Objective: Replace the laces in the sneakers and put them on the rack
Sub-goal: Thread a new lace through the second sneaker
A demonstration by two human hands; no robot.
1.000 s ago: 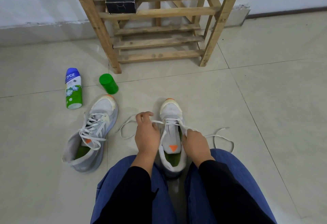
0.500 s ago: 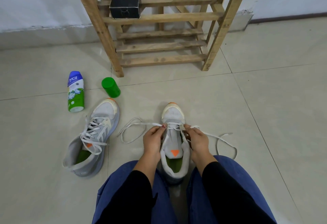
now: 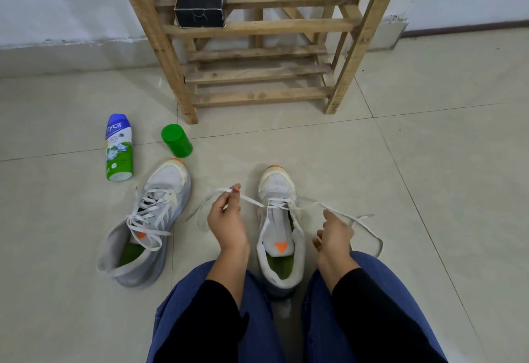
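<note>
At left on the floor we see the laced sneaker; our left hand pinches the white lace of the sneaker between our knees, our right hand grips its other end, below the rack

Left grip and right grip each pinch one end of the white lace, drawn sideways from the sneaker on the floor.
</note>
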